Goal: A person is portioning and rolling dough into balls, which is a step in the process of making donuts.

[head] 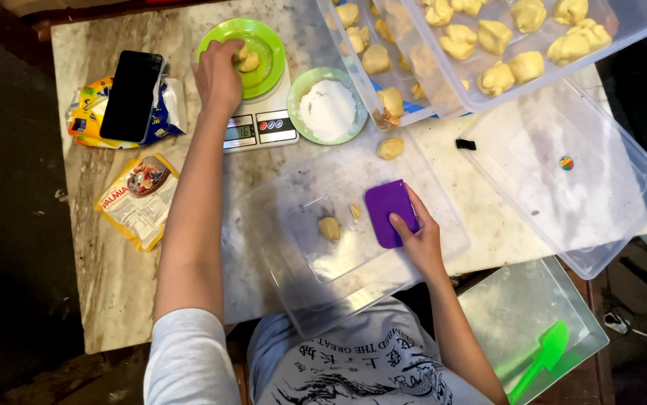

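The left hand (218, 75) reaches into the green bowl (267, 37) on the kitchen scale (259, 124), at eleven o'clock on the marble table (113, 277), fingers curled round a dough lump (247, 61); the dough looks soft, light and tacky, best pinched gently from the sides. The right hand (417, 240) presses fingertips on a purple dough scraper (388, 211), thin and probably stiff, lying flat on an upturned clear tray lid (293, 289); a small dough piece (329, 227) sits at its nine o'clock. A yellow-and-blue bag (83, 120) under a black phone (132, 94) lies at nine o'clock of the scale; below it a yellow rectangular sachet (138, 199) with a food picture.
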